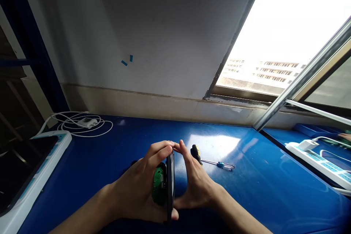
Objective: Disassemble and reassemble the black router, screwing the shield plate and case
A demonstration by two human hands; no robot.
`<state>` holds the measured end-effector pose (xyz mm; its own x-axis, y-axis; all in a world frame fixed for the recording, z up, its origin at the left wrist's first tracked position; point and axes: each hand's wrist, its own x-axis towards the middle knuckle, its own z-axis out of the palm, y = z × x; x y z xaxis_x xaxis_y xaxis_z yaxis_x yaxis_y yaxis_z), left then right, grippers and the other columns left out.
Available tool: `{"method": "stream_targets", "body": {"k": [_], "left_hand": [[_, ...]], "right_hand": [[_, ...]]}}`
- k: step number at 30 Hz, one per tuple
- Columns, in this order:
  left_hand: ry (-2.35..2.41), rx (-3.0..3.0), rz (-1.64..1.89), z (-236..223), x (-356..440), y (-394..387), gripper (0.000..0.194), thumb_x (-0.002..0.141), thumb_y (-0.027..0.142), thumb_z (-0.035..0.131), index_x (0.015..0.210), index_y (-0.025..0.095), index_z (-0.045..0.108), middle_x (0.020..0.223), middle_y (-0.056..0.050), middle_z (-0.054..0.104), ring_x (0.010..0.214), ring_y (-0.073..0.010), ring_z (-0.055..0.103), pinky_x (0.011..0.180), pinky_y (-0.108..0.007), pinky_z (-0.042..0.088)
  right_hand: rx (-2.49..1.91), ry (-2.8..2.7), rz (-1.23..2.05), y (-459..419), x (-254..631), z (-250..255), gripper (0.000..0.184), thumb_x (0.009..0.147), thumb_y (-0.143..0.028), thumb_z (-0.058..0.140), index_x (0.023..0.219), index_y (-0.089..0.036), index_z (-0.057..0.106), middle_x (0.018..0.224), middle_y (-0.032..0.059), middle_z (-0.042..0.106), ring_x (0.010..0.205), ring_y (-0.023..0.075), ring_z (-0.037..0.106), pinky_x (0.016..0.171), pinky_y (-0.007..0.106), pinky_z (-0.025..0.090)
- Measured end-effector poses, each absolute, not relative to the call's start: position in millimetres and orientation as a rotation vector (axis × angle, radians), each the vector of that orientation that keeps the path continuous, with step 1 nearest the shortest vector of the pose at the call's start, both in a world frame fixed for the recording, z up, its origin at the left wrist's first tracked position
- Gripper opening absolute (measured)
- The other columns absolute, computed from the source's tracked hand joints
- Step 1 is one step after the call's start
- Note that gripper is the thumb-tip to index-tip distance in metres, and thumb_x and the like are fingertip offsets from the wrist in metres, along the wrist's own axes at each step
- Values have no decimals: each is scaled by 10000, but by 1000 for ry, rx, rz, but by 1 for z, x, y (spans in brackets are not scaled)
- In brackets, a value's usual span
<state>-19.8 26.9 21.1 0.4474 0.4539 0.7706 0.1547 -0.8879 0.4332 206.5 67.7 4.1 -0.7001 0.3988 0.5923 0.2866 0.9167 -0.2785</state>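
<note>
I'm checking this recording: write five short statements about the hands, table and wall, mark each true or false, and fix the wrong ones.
1. The dark panel lies flat on the table. False: it is held upright, edge-on to the camera, in the left hand.
2. A green circuit board shows on the left hand's side of the panel. True.
3. A black-and-yellow handle lies on the table just beyond the right hand. True.
4. Four blue strips are on the wall. False: there are two.
5. The table is blue. True.
</note>
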Motion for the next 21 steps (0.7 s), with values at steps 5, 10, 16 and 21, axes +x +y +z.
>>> {"method": "stream_targets", "body": {"k": [5, 10, 16, 21], "left_hand": [[665, 2354, 1353, 28, -29, 25, 1303, 677, 463, 928, 1601, 386, 12, 1566, -162, 251, 1480, -446, 342, 1172, -628, 409], [1053, 2197, 1082, 43, -50, 20, 1258, 658, 383, 924, 1574, 429, 64, 1607, -116, 284, 1452, -414, 400, 1149, -611, 438], [1212, 2304, 756, 42, -57, 28, 1290, 628, 530, 939, 1592, 423, 88, 1646, -108, 297, 1485, -420, 368, 1164, -628, 427], [1193, 2485, 745, 34, -51, 31, 1329, 635, 485, 944, 1613, 379, 50, 1618, -112, 333, 1496, -395, 346, 1194, -613, 405]], "right_hand": [[-539, -2304, 338, 70, 212, 6, 1551, 578, -506, 949, 1636, -206, -146, 1575, 238, 419, 1437, 380, 490, 1131, 546, 494], [-615, -2253, 377, 75, 219, 12, 1499, 606, -496, 928, 1636, -243, -132, 1548, 227, 434, 1398, 384, 522, 1078, 564, 521], [-653, -2287, 282, 72, 218, 13, 1475, 612, -433, 923, 1639, -230, -116, 1514, 231, 468, 1354, 370, 544, 1064, 573, 523], [-630, -2279, 184, 70, 215, 10, 1471, 587, -441, 934, 1645, -216, -62, 1503, 227, 481, 1348, 374, 532, 1065, 567, 527]]}}
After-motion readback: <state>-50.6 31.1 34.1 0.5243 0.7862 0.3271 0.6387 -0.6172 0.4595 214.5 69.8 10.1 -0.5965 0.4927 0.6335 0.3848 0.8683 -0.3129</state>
